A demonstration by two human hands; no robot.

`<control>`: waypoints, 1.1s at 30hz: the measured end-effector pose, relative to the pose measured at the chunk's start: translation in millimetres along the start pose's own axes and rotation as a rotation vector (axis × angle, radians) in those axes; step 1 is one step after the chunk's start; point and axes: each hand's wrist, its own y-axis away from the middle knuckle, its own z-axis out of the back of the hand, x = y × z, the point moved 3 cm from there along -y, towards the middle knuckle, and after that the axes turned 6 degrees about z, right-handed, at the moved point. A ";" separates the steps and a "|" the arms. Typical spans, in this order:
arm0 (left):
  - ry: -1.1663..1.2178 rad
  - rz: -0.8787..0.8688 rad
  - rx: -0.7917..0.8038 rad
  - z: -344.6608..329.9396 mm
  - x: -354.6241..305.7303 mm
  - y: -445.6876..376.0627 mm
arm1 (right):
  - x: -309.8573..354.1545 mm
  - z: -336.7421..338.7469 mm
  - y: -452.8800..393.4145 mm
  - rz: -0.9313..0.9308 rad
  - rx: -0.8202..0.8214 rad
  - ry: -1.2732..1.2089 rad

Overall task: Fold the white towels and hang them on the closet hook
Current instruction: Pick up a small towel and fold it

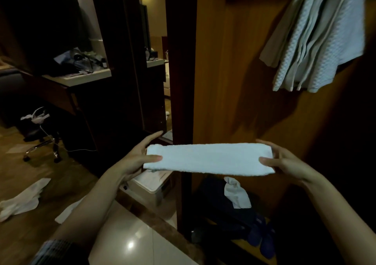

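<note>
Towel [209, 159], folded into a long strip, is held level in front of the open closet [234, 85], left hand [138, 158] and right hand [284, 163] each pinching an end. Loosening either pinch would likely let the folds fall open before hanging.

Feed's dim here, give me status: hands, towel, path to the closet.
Left hand and right hand pinch the folded white towel by its ends. Towel level, unhung. Garments hang upper right.
</note>
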 end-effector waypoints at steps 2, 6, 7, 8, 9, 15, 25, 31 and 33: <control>0.061 -0.013 0.065 -2.3 4.9 -4.6 | 16.7 9.0 1.2 0.066 -0.039 0.081; -0.307 0.027 0.103 -21.5 23.8 -19.9 | 67.5 7.2 5.6 0.309 -0.082 0.310; -0.446 0.047 0.182 -32.2 28.1 -25.2 | 81.4 3.4 5.0 0.364 -0.089 0.405; -0.520 0.089 0.287 -45.6 32.3 -31.4 | 95.3 -1.0 3.9 0.414 -0.108 0.496; -0.535 0.136 0.380 -61.7 35.8 -38.9 | 109.2 -5.4 2.3 0.458 -0.137 0.571; -0.137 0.040 0.447 -182.7 -25.7 -70.7 | 156.8 -21.1 -10.6 0.484 -0.153 0.935; -0.010 -0.095 0.436 -269.7 -60.0 -118.2 | 168.2 57.4 -23.7 0.261 -0.321 1.230; 0.181 -0.005 0.552 -283.5 -81.8 -150.1 | 178.0 103.9 -34.9 0.319 -0.154 0.886; 0.215 0.003 0.680 -286.5 -89.9 -158.4 | 190.4 128.7 -36.1 0.356 -0.317 0.770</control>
